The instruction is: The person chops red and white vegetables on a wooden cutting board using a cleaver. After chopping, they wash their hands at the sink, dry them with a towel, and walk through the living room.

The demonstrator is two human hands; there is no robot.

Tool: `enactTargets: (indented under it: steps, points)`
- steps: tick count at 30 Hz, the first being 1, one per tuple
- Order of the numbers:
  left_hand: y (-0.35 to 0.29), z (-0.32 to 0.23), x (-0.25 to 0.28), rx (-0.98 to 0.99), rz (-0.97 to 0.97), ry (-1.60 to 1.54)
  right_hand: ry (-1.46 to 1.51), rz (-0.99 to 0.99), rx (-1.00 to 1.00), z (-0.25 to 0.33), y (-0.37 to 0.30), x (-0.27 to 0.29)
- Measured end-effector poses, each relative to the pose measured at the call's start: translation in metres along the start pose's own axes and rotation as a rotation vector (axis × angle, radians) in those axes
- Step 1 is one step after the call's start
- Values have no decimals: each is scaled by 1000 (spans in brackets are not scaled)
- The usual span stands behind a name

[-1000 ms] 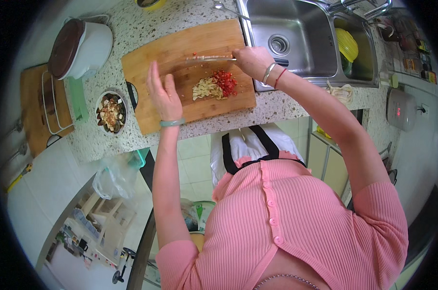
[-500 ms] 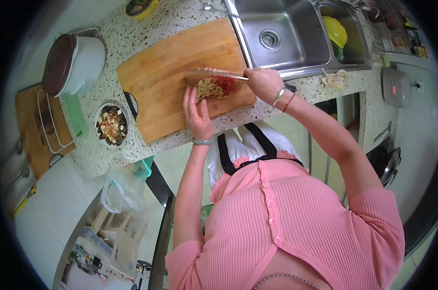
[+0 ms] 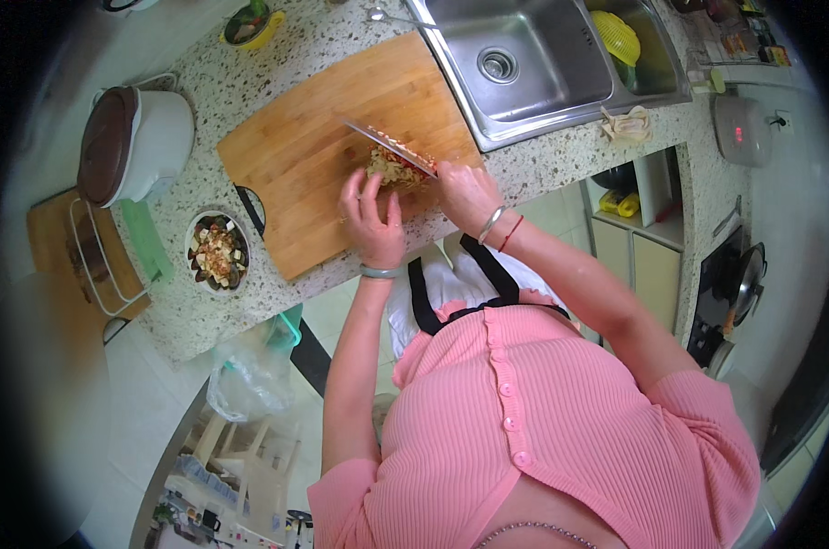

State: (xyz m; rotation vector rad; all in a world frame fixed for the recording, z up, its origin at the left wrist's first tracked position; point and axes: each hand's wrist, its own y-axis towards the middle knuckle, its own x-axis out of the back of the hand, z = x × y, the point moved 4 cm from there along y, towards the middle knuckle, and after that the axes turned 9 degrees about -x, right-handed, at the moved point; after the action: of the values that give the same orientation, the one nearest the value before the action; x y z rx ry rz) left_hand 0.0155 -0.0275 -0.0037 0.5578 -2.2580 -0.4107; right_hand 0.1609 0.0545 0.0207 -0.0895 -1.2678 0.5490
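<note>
A kitchen knife (image 3: 378,142) is gripped in my right hand (image 3: 469,199), its blade slanting across the cutting board to the far left. Under and beside the blade lies a heap of finely chopped pale pieces (image 3: 392,171), with chopped red bits mixed in along the knife. Most of the handle is hidden in my fist. My left hand (image 3: 375,224) rests at the near left side of the heap, fingers spread and curved, holding nothing I can see. Both hands are over the wooden cutting board (image 3: 286,151).
A bowl of dark and white chunks (image 3: 219,252) stands left of the board. Behind it is a white pot with a brown lid (image 3: 140,146). A steel double sink (image 3: 533,55) borders the board's right side, and a yellow bowl (image 3: 254,27) stands at the back.
My right hand has come nearer and slightly left, swinging the knife so its tip now points farther away. My left hand has barely moved. The whole view has shifted a little.
</note>
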Motion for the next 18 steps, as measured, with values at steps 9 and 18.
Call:
enactTargets:
  steps: [9, 18]
  points:
    - [64, 11, 25, -365, 427, 418, -256, 205, 209, 9, 16, 35]
    - [67, 19, 15, -428, 384, 399, -233, 208, 207, -5, 31, 26]
